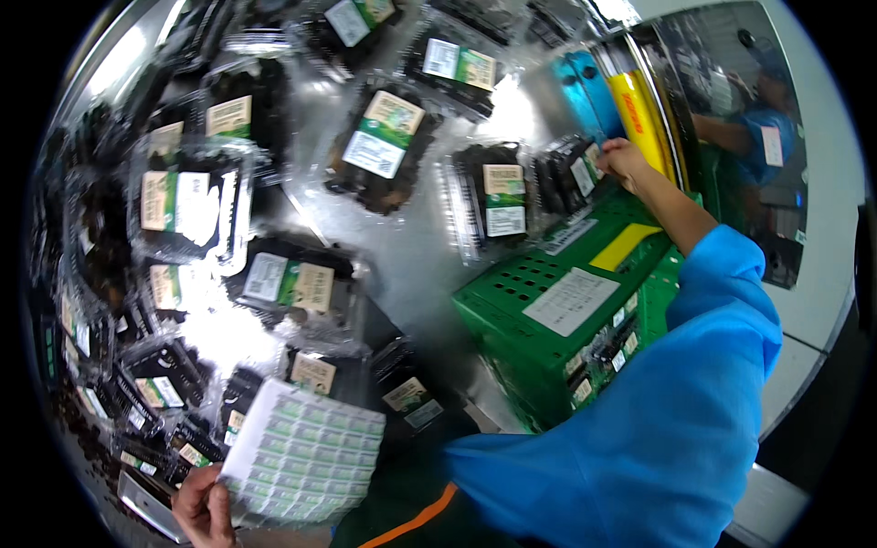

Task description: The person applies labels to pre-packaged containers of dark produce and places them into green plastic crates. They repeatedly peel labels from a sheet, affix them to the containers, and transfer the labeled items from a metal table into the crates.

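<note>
My left hand (204,507), at the lower left, pinches the corner of a sheet of small green-and-white stickers (308,455). At the upper right my right hand (625,164) reaches past a green plastic crate (510,332). Its fingertips touch the labelled end of a clear-lidded package with dark contents (558,181); whether they grip it is hard to tell. Another labelled package (503,195) lies just left of that one. A further one (384,147) sits on the metal surface (404,253) near the upper middle.
Many similar packages (301,274) lie scattered and piled across the left side. Behind my right hand stand a blue metallic part (586,92), a yellow cylinder (637,113) and a reflective panel (747,89). The crate bears paper labels and yellow tape and holds more packages.
</note>
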The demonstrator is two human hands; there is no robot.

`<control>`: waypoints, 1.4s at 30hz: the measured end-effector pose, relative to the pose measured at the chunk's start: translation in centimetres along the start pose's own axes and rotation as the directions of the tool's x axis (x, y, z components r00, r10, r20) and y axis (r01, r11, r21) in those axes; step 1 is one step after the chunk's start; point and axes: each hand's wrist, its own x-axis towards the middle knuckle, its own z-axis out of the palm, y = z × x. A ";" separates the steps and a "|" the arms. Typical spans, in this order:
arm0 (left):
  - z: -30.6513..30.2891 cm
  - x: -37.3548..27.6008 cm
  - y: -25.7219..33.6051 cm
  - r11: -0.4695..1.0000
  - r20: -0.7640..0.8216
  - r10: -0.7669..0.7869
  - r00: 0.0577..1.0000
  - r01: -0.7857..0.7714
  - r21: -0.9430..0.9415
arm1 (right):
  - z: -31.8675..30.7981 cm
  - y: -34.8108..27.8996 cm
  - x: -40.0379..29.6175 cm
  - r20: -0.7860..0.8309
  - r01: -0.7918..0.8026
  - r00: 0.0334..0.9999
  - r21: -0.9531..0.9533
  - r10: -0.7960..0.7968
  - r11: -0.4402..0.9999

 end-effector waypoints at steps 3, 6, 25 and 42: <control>1.0 0.3 -0.6 0.988 -0.001 0.156 0.988 -0.156 0.019 | 0.7 -5.8 -4.1 -0.121 0.450 0.781 -0.570 -0.612 0.687; 1.7 3.0 2.9 0.902 0.095 0.368 0.925 -0.379 0.205 | 2.1 -15.4 -14.2 -0.089 0.728 0.679 0.207 -0.729 0.653; -3.5 -5.8 -6.8 0.841 0.178 0.534 0.826 -0.541 -0.011 | 15.4 -21.6 -53.0 0.722 0.853 -0.312 0.499 -0.617 0.152; -6.7 -5.4 -9.9 0.811 0.445 0.512 0.734 -0.584 0.031 | 21.5 -18.5 -58.5 0.390 0.876 -0.398 0.431 -0.830 -0.217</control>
